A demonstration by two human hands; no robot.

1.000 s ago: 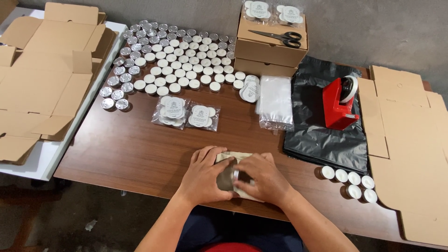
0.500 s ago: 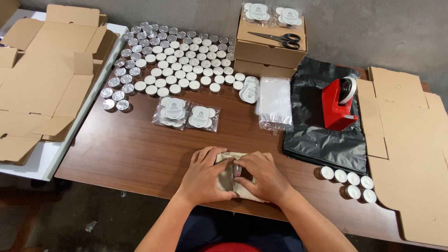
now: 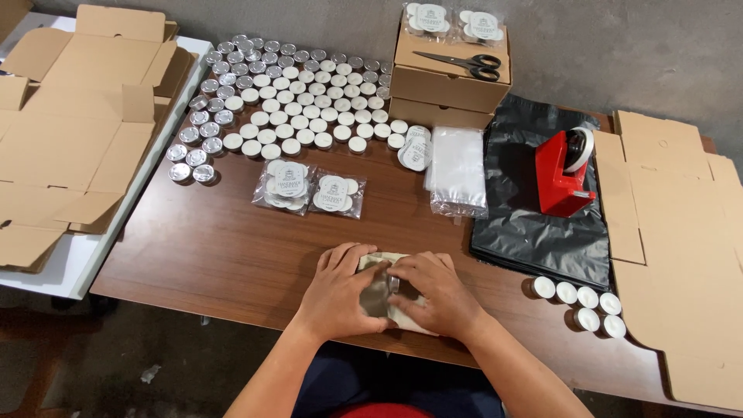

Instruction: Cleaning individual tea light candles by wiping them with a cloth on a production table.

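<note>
Head view. A brown wooden desk (image 3: 201,248) is shown before a grey wall, with a red tape dispenser (image 3: 563,172) as landmark. Left of it and nearer the desk's front edge, a small clear packet (image 3: 387,290) is pressed between left hand (image 3: 338,292) and right hand (image 3: 435,292), fingers curled closed upon it. Compared with a second ago, the hands are unmoved.

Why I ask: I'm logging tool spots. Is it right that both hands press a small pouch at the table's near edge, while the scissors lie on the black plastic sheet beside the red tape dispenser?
Not quite. The head view shows the scissors lying on the closed cardboard box, not on the black plastic sheet. The rest holds: left hand and right hand press the pouch, and the red tape dispenser stands on that sheet.
</note>
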